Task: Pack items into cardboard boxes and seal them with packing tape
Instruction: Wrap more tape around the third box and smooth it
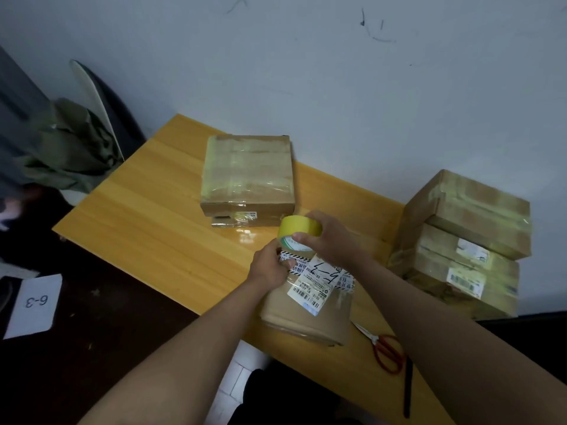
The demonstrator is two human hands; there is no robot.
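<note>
- Your right hand (333, 237) grips the yellow roll of packing tape (300, 233); left hand (271, 266) pinches the tape end onto the labelled brown cardboard box (308, 305) at the worktop's (147, 210) near edge.
- Pull taut, press flat along the seam.
- Box closed; contents hidden.

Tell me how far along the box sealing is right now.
Done: the taped box at the back of the table and the stack of boxes on the right look sealed. In hand: right hand grips the tape roll, left hand presses the labelled box. Left: cutting the tape; scissors lie untouched.
</note>
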